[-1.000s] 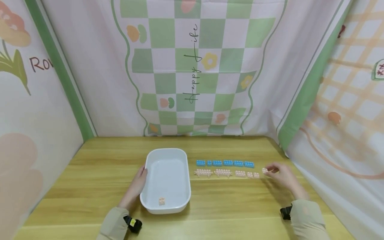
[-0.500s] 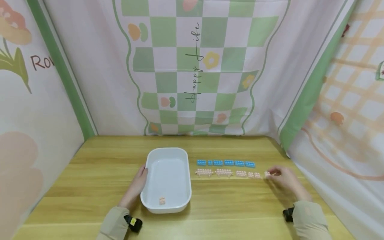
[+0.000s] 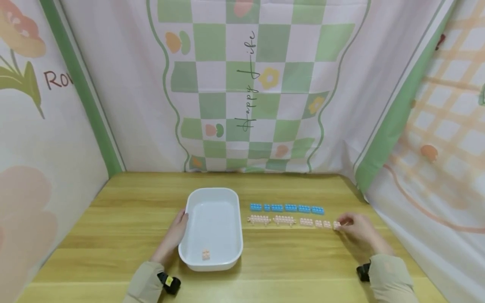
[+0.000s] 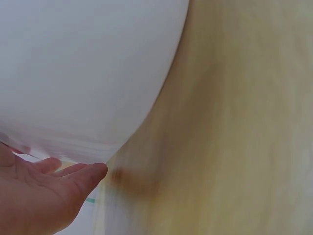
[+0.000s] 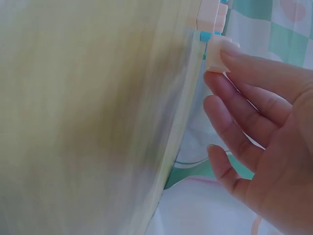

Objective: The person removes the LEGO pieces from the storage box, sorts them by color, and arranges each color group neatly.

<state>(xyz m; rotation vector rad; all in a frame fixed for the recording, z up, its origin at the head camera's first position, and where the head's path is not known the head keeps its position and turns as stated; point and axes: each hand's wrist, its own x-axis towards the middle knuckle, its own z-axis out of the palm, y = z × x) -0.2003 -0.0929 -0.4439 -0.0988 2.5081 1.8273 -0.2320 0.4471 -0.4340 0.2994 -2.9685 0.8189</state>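
At the right end of a row of pale pink building blocks (image 3: 306, 221), my right hand (image 3: 358, 230) pinches a small pink building block (image 3: 336, 225) between thumb and index finger. In the right wrist view this block (image 5: 213, 55) lines up close to its neighbour (image 5: 208, 15), while the other fingers are spread loosely. My left hand (image 3: 176, 231) rests against the left side of a white tray (image 3: 182, 252), its fingers (image 4: 88, 178) stretched along the outer wall. One small peach block (image 3: 206, 254) lies inside the tray near its front end.
Behind the pink row runs a row of blue building blocks (image 3: 290, 208). The pink row includes two longer pieces (image 3: 259, 219) with side pegs near the tray. Patterned curtains (image 3: 235, 105) stand along the back and both sides of the wooden table (image 3: 295, 269).
My right hand has come down and nearer with the pink block, which now sits in line with the row's end. My left hand stays at the tray. The head view has shifted slightly.
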